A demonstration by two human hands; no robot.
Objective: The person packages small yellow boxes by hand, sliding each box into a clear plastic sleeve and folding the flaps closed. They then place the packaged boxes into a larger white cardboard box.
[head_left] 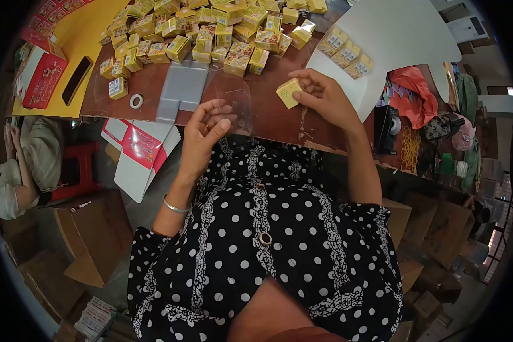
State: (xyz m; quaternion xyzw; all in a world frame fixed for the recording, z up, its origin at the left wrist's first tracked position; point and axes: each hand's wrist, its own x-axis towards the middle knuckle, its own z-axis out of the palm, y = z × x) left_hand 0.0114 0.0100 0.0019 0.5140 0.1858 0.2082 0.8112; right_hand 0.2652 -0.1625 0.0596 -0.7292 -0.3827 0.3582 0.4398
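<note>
My right hand pinches a small yellow box between thumb and fingers, over the brown table; one face carries a pattern of dark dots. To its left, my left hand has curled fingers and a raised thumb at the edge of a clear plastic bag. The transparent film spreads from these fingertips across the table's front edge. A stack of clear plastic sleeves lies beyond my left hand. Behind both hands is a heap of yellow printed boxes.
Packed yellow boxes lie in a row on a white board at right. At left are a phone, a white ring and a single box. A black tape dispenser stands right. Another person sits at left.
</note>
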